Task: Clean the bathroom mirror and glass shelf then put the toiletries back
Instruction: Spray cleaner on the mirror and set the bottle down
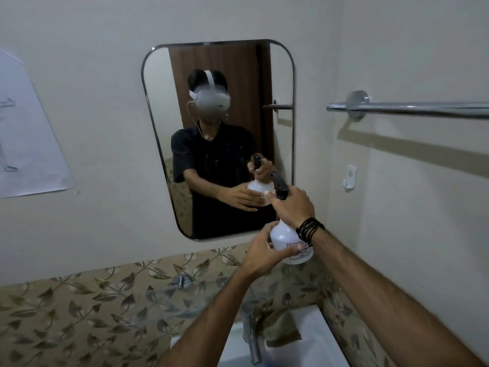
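From the head camera we see our right hand (292, 205) wrapped around the black trigger head (278, 184) of a white spray bottle (287, 241), fingers curled over the neck, the nozzle pointing up and left toward the mirror (219, 139). A dark corded bracelet (309, 230) sits on that wrist, pressed against the bottle's shoulder. Our left hand (260, 254) cups the lower body of the bottle from the left, thumb laid across its front just beside the printed label (301, 251), the other fingers bent round the far side (we cannot see their tips). The bottle hangs in the air between the two hands, just in front of the mirror's lower right corner and above the glass shelf (158, 292).

Beyond our fingertips the rounded mirror hangs on the pale wall and shows a person in a dark shirt holding the same bottle. Below our left hand the clear shelf runs along a band of leaf-patterned tile (79, 308), fixed by a small metal bracket (181, 281). Beneath our forearms are a white basin (317, 340), a chrome tap (251, 335) and a brownish cloth (284, 331) lying in the basin. To the right of our right hand a chrome towel bar (412, 108) crosses the wall, with a small white hook (349, 177) under it. Far left of our fingers a sheet of paper (29, 139) with a faint drawing is stuck to the wall
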